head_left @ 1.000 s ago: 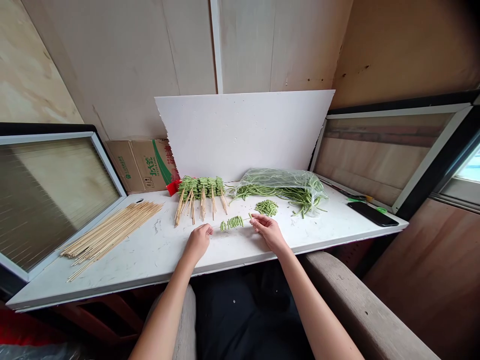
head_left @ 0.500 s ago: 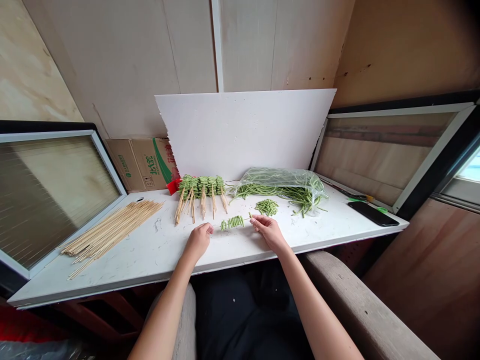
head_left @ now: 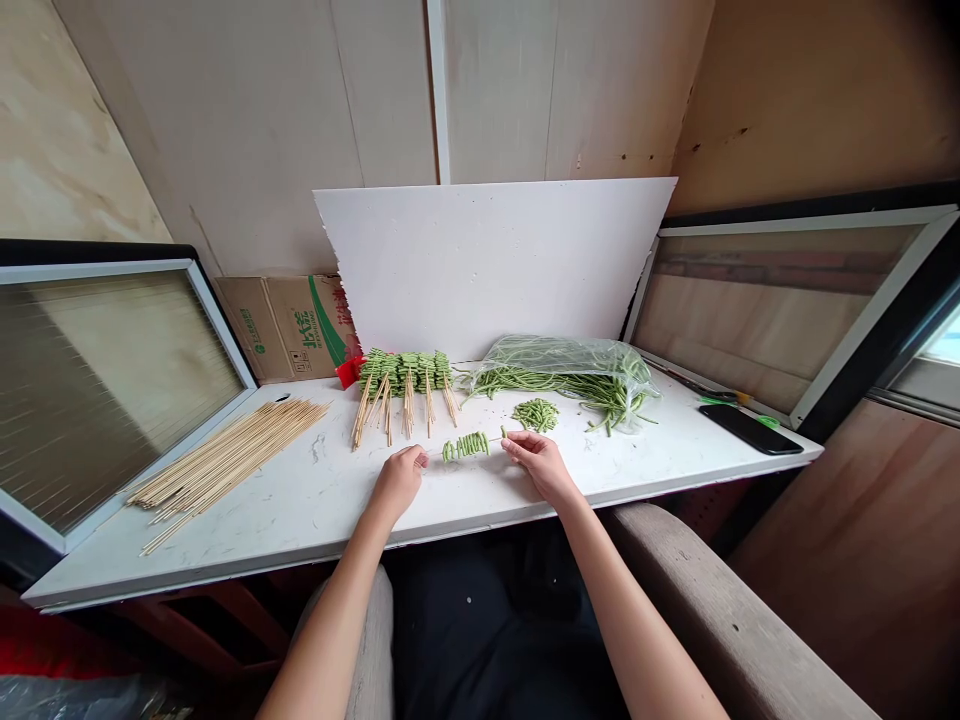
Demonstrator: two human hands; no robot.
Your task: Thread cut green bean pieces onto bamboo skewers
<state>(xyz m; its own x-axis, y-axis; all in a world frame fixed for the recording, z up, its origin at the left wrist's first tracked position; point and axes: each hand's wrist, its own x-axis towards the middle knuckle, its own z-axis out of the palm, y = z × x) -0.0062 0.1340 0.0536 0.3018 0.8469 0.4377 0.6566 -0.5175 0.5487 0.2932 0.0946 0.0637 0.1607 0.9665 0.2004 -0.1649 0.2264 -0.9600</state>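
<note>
My left hand (head_left: 401, 478) is closed on the left end of a thin bamboo skewer (head_left: 435, 456), held level just above the table. Several short green bean pieces (head_left: 466, 446) are threaded side by side along it. At the skewer's right tip, my right hand (head_left: 538, 462) pinches a single bean piece (head_left: 503, 433) between thumb and fingers. A small pile of cut bean pieces (head_left: 535, 414) lies just beyond my right hand. Past my left hand, finished bean skewers (head_left: 405, 372) are stacked with their bare sticks toward me.
Loose bamboo skewers (head_left: 232, 460) lie spread at the left. Long green beans in a clear plastic bag (head_left: 562, 365) rest at the back right. A black phone (head_left: 750, 429) sits near the right edge. Behind stand a cardboard box (head_left: 285, 328) and a white board (head_left: 495, 265).
The view has shifted very slightly. Both hands keep their hold, and the bean piece in my right hand stays at the skewer's tip.
</note>
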